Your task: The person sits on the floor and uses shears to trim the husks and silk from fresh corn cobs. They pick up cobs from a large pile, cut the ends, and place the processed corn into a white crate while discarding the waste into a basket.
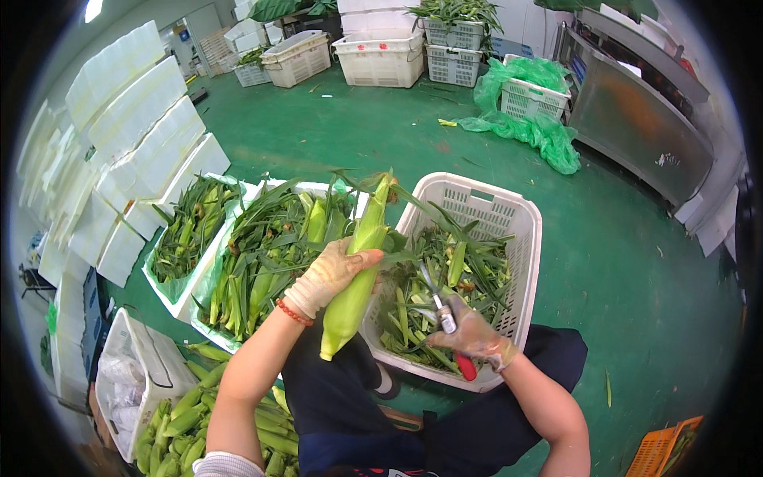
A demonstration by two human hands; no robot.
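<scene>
My left hand [335,275], in a pale work glove with a red bead bracelet at the wrist, grips an ear of corn [357,277] in its green husk. The ear is tilted, its leafy, silky tip pointing up and away and its cut stem end towards me. My right hand [471,335], also gloved, holds a red-handled metal cutting tool [444,315]; its exact kind is hard to make out. Below that hand stands a white plastic crate [532,262] between my knees, holding cut leaves and husk trimmings [411,316].
Two foam boxes [194,292] of untrimmed corn stand at left. Trimmed-looking ears [185,429] are heaped at lower left beside a white bin [143,358]. Foam boxes [137,89] are stacked beyond. Green plastic film [530,131] spills from a crate near a steel table [641,113].
</scene>
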